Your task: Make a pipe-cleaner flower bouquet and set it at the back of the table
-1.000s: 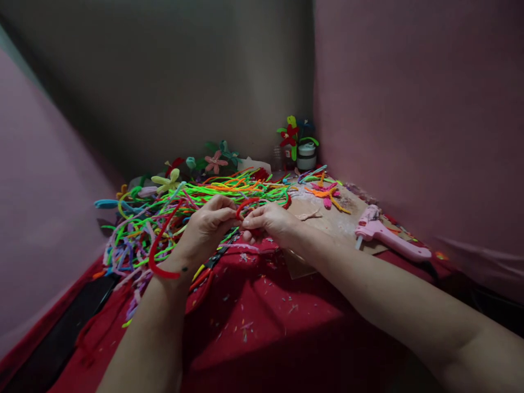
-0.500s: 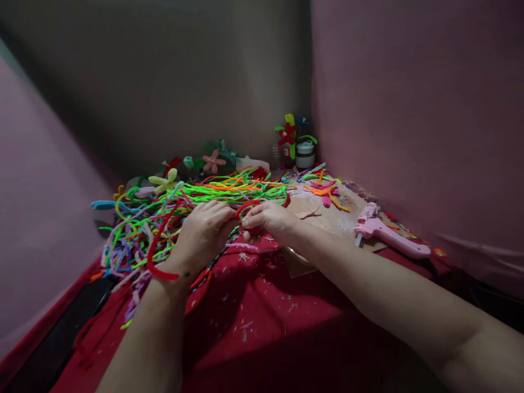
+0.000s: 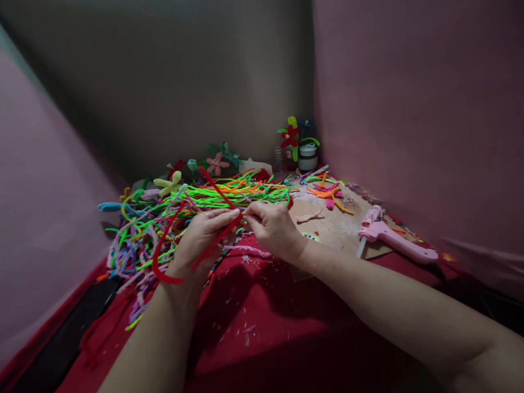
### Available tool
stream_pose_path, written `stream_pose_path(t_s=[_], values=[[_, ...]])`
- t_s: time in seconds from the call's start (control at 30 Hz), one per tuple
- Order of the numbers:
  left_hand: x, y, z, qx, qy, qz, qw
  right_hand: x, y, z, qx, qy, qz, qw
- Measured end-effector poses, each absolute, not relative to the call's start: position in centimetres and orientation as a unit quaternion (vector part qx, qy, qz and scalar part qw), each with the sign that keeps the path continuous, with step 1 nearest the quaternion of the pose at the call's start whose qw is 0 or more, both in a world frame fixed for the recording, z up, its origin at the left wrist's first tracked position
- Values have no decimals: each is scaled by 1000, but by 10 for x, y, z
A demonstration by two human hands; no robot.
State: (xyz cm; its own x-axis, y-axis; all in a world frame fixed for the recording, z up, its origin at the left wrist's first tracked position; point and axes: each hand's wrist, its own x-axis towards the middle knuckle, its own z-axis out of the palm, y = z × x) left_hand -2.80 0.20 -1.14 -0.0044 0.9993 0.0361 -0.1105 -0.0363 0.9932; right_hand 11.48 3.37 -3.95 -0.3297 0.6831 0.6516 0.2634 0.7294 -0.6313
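Observation:
A fuzzy red pipe cleaner is pinched between my two hands, one length rising up and left, another folded down across my left palm. My left hand grips it with thumb and fingers. Close beside it, my right hand is closed in a pinch at the bend of the same pipe cleaner. Another curved red pipe cleaner hangs by my left wrist; how it is held there I cannot tell. Behind my hands spreads a heap of green, orange and purple pipe cleaners.
A pink glue gun lies at the right on a cardboard sheet, near an orange and pink pipe-cleaner flower. Finished flowers and a lidded jar stand at the back. Scraps litter the red cloth.
The red loop between my fingers has opened into a sharp bend, with one end now pointing up left and another lying over my left palm. My right hand has turned knuckles-up.

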Motion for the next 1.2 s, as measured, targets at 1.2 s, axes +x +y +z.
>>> stream_pose_path(t_s=[1.2], values=[[-29,-5,-5,718,591,367,39,109,42,-42,-289,-716,423,474]])
